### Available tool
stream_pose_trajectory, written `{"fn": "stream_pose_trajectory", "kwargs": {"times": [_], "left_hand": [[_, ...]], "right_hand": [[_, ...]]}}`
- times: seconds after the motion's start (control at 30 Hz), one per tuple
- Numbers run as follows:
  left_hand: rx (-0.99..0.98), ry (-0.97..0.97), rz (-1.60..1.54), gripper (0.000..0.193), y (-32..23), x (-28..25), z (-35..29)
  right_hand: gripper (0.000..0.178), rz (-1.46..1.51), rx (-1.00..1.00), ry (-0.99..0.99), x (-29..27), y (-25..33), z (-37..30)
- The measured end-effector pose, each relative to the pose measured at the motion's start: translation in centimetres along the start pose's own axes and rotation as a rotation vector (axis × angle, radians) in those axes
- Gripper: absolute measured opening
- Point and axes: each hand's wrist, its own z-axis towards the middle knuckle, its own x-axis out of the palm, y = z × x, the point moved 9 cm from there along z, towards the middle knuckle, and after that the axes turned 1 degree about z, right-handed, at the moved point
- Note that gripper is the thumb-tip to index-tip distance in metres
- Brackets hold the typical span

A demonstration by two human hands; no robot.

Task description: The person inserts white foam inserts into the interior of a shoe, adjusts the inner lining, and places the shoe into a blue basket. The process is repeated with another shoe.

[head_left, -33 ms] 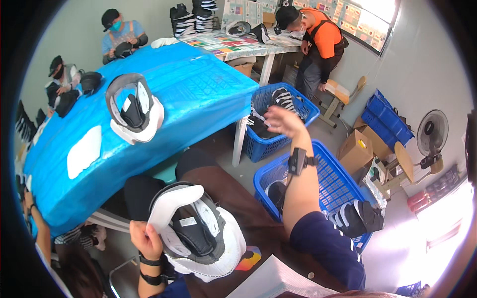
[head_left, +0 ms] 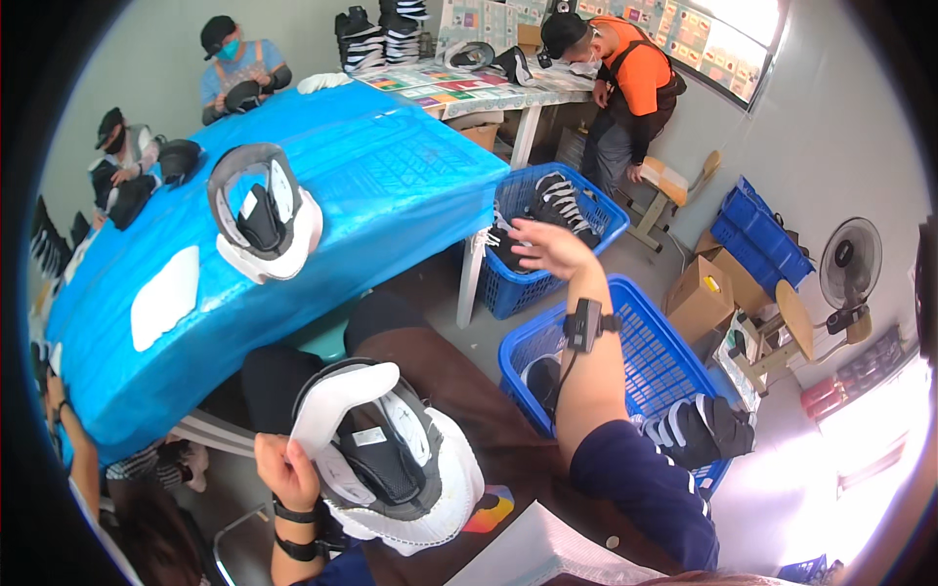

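Observation:
On my lap rests a white and grey padded piece [head_left: 445, 488], roughly ring-shaped, with a black mesh part and a small white label inside. A smooth white flap curves over its upper left rim. My left hand [head_left: 286, 469] pinches the edge of that flap, thumb against curled fingers. Raised over the gap between two blue baskets, my right hand [head_left: 555, 250] has its fingers apart and holds nothing. A similar white and grey piece [head_left: 311, 230] lies on the blue-covered table [head_left: 391, 156], near a flat white piece [head_left: 164, 298].
A near blue basket [head_left: 635, 361] and a far blue basket [head_left: 528, 293] hold black pieces with white stripes. Co-workers sit at the table's far left; another person [head_left: 640, 73] leans over the back table. A fan [head_left: 850, 259] and cardboard boxes [head_left: 699, 293] stand at right.
My right hand has shifted slightly left and down, its fingers spreading a little. My left hand and the piece on my lap look unmoved.

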Motion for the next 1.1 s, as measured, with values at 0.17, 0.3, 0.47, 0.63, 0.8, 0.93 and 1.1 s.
{"fn": "stream_pose_trajectory", "kwargs": {"times": [0.17,0.3,0.47,0.63,0.8,0.93,1.1], "left_hand": [[-0.035,0.028,0.004,0.017,0.2,0.5,-0.2],[-0.001,0.032,-0.026,0.016,-0.1,0.3,-0.1],[0.006,0.037,-0.002,0.015,-0.2,0.3,-0.1],[0.062,0.055,-0.005,0.012,-0.5,0.6,0.0],[0.043,0.091,-0.039,0.010,0.0,0.8,-0.1],[0.016,0.086,-0.040,0.011,0.2,0.8,-0.2],[0.025,0.095,-0.063,0.014,0.0,0.9,-0.3]], "right_hand": [[0.083,-0.251,-0.549,-1.009,-6.2,-0.1,-3.3],[0.092,0.462,-0.413,-0.491,-5.5,-2.2,0.6],[0.083,-0.421,-0.607,-1.524,-8.0,1.4,-8.3],[0.075,0.310,-0.224,-0.261,-1.6,-3.0,0.6],[0.085,-0.855,-0.522,-1.034,-1.1,2.9,-4.1],[0.083,-0.867,-1.046,-0.508,10.5,7.9,-8.2],[0.083,-0.933,-1.466,-0.617,19.7,12.8,-19.7]]}}
